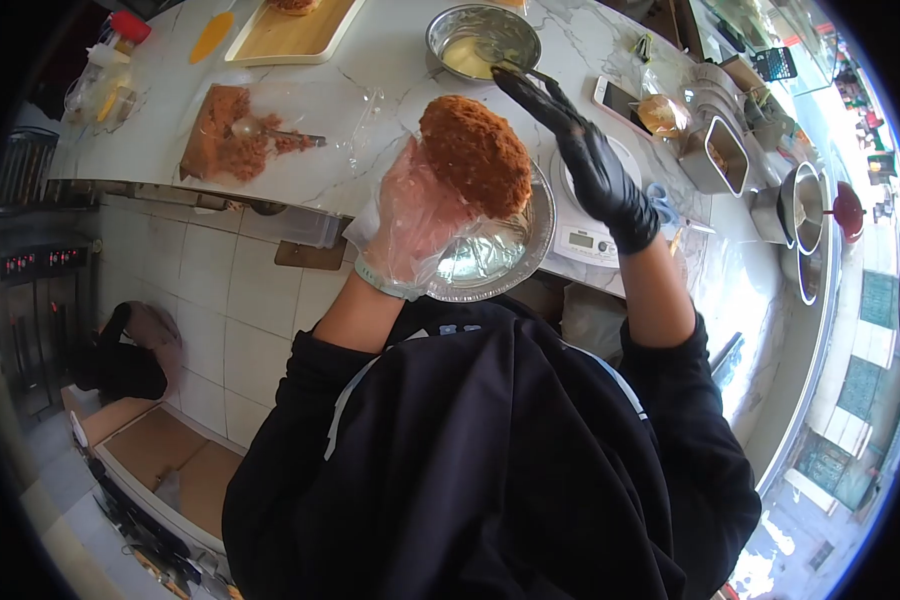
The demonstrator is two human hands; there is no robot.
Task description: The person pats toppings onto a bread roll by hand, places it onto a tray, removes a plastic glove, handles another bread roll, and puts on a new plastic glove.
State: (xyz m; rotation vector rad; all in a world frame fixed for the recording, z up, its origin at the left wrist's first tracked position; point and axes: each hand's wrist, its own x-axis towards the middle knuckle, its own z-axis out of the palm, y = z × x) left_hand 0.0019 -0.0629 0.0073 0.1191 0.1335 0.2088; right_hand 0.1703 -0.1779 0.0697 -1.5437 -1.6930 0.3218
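My left hand, in a clear plastic glove, holds a round bun coated in reddish-brown floss. Fingers stretched out, my right hand in a black glove is raised just right of the bun and holds nothing. Below the bun is a round foil pan, partly hidden by my left hand and the bun. A steel bowl with pale yellow cream stands beyond the bun. To the left, loose floss lies on a clear plastic sheet with a metal spoon in it.
A white digital scale sits under my right forearm. Right of it are a phone, a wrapped bun and steel containers. A wooden tray and a yellow scraper lie at the back left. Another person is low at the left.
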